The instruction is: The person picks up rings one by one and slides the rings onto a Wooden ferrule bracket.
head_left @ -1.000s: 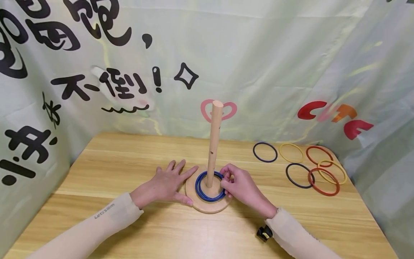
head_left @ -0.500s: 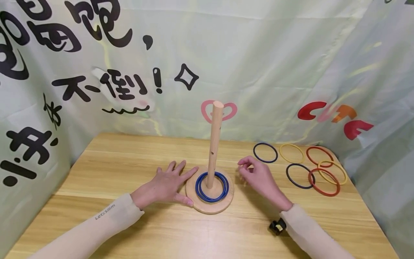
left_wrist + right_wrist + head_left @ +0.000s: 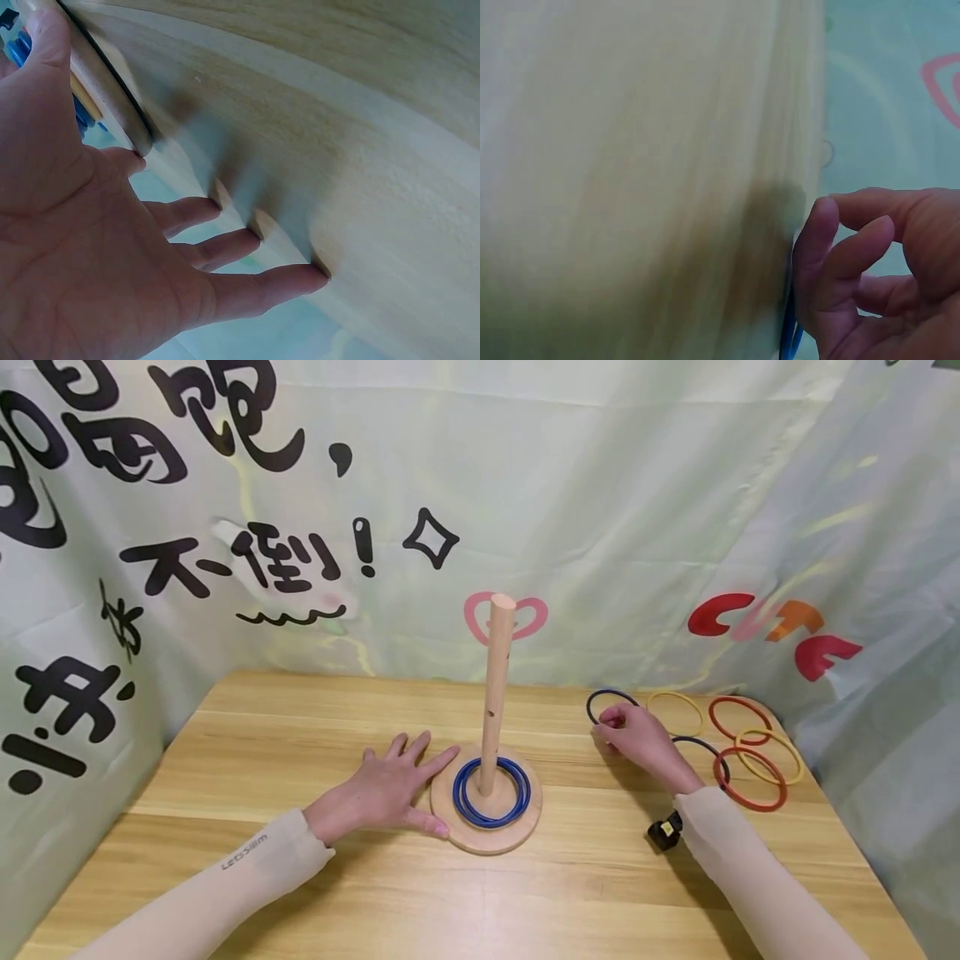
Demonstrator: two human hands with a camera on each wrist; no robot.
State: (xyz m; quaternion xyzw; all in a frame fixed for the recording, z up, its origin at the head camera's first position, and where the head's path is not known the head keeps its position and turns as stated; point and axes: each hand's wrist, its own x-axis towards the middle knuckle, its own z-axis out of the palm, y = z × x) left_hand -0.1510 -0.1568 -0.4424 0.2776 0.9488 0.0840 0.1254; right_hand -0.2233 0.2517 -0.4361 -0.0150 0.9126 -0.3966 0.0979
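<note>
A wooden peg (image 3: 497,693) stands upright on a round wooden base (image 3: 487,841). Overlapping blue rings (image 3: 491,823) lie around the peg's foot. My left hand (image 3: 378,785) is spread flat beside the base, its thumb and forefinger touching the rim; in the left wrist view its fingers (image 3: 255,289) are straight on the table. Farther right, my right hand (image 3: 637,739) pinches the near side of a dark blue ring (image 3: 592,697) that lies on the table. The right wrist view shows the curled fingers (image 3: 847,262) against that ring, partly hidden by them.
Beyond the right hand lie a yellow ring (image 3: 701,714), a red ring (image 3: 765,718), another yellow ring (image 3: 795,756), another red ring (image 3: 765,808) and a second dark blue ring (image 3: 705,743), some overlapping. A printed curtain (image 3: 600,485) hangs behind the table (image 3: 360,902).
My right hand has left the blue rings around the peg and moved right and away from me to the dark blue ring on the table. The left hand has stayed beside the base.
</note>
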